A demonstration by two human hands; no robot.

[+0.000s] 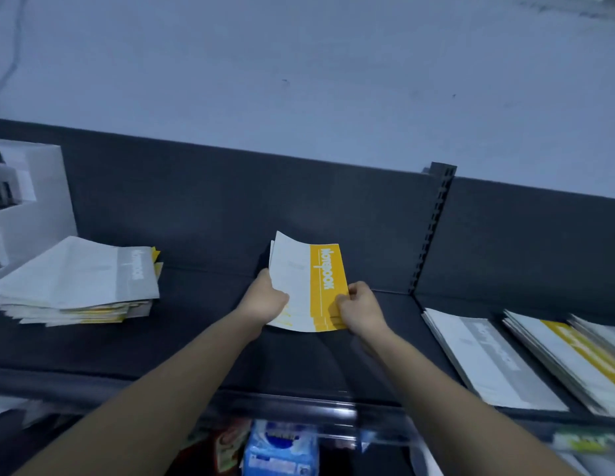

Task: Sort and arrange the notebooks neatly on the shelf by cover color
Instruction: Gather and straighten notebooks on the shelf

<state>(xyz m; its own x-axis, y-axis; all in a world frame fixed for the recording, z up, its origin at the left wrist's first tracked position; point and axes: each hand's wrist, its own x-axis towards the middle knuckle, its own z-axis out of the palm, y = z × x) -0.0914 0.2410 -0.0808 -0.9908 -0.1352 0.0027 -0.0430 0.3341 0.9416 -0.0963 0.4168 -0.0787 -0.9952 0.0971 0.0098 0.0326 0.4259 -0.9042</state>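
Observation:
A small stack of white-and-yellow notebooks lies in the middle of the dark shelf. My left hand grips its left edge, the thumb on the top cover. My right hand pinches its right edge at the yellow band. The top cover curls up at the far corner. At the left a mixed pile of notebooks sits topped by a grey-banded cover, with yellow edges showing underneath. In the right bay lie a grey-banded stack and a yellow-banded stack.
A slotted dark upright divides the shelf into two bays. A white box stands at the far left against the back panel. A clear rail runs along the shelf's front edge, with packaged goods on the shelf below.

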